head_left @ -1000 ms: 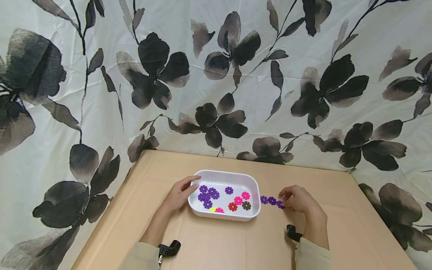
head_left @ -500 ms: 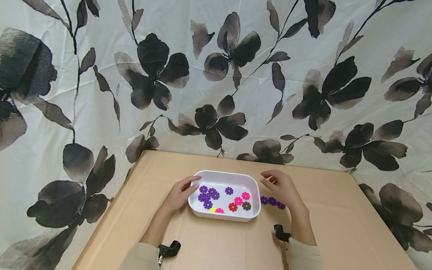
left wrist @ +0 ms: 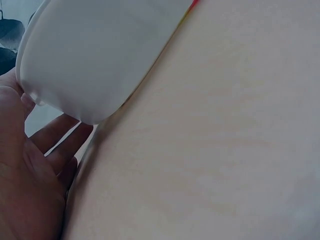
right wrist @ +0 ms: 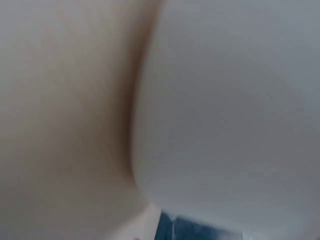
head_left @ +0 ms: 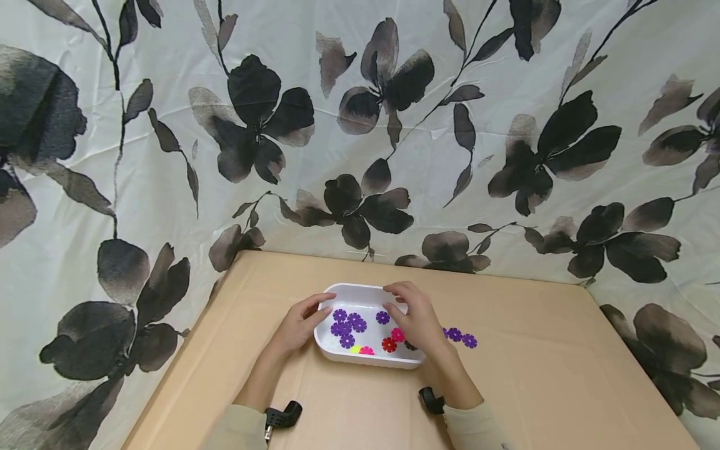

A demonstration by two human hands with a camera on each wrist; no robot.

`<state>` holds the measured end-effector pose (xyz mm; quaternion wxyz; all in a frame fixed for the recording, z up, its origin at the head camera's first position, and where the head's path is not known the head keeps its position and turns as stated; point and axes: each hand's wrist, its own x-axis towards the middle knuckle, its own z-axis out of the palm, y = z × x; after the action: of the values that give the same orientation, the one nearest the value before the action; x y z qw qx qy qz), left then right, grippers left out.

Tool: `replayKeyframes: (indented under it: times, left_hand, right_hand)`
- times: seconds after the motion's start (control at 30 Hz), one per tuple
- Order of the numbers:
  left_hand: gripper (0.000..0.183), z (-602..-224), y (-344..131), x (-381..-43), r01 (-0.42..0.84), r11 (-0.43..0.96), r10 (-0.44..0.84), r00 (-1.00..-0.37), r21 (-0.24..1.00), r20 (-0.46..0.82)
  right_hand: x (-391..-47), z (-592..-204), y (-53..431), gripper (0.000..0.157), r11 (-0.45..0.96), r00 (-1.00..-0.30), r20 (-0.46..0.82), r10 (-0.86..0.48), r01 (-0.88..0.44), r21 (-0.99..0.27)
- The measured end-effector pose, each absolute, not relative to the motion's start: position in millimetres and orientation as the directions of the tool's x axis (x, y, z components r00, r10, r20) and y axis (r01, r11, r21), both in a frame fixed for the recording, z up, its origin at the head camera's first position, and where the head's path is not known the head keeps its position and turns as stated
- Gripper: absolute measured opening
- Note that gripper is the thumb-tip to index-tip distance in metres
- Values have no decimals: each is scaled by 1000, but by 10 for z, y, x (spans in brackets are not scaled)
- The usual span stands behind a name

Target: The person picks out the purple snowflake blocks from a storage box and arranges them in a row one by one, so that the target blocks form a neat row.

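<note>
1. Head view: a floral cloth hangs behind a tan tabletop. On it sits a white tray, upright, bearing most of the discs.
2. At the tray's left end, the left hand holds the rim, thumb over the edge.
3. Over the tray's right end is the right hand, thumb and fingertips apart, with no disc visible between them.
4. Done, judging by the layout — a row of purple flower-shaped discs lies on the tabletop, just right of the tray; three show.
5. Left in the tray — a purple cluster towards the left, a lone purple disc nearer the middle, a red disc, a pink disc and others. More purple discs lie inside than out, so the work looks early.
6. Hard to see: the right wrist view is a blur of pale surfaces and shows no fingers. The left wrist view shows the tray's outer wall, not its floor.
7. Overlaps make the cluster hard to count. The right hand partly covers a brown disc; the front wall cuts into a yellow piece and a near pink disc.
</note>
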<state>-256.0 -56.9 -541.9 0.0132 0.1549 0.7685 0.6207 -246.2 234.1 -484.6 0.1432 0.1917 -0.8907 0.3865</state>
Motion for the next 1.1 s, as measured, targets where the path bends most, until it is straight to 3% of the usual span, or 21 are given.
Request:
replayKeyframes:
  times: [0.27, 0.73, 0.93, 1.1]
  left_hand:
    - [37, -5433, -575, -2548, 216, 177, 252, -953, 960, 168]
    - [37, -5432, -585, -2552, 222, 160, 260, -949, 962, 176]
    - [36, -5441, -592, -2552, 225, 155, 263, -948, 962, 180]
    - [36, -5435, -597, -2542, 233, 157, 267, -946, 960, 186]
  right_hand:
    - [-2486, -5029, 2180, 30, 738, -860, 435, -267, -473, -481]
    - [-2454, -5099, 2132, 44, 816, -933, 150, -327, -359, -453]
    - [-2453, -5137, 2146, 30, 773, -883, 133, -450, -460, -436]
    - [-2445, -5142, 2140, 27, 788, -891, 145, -431, -450, -420]
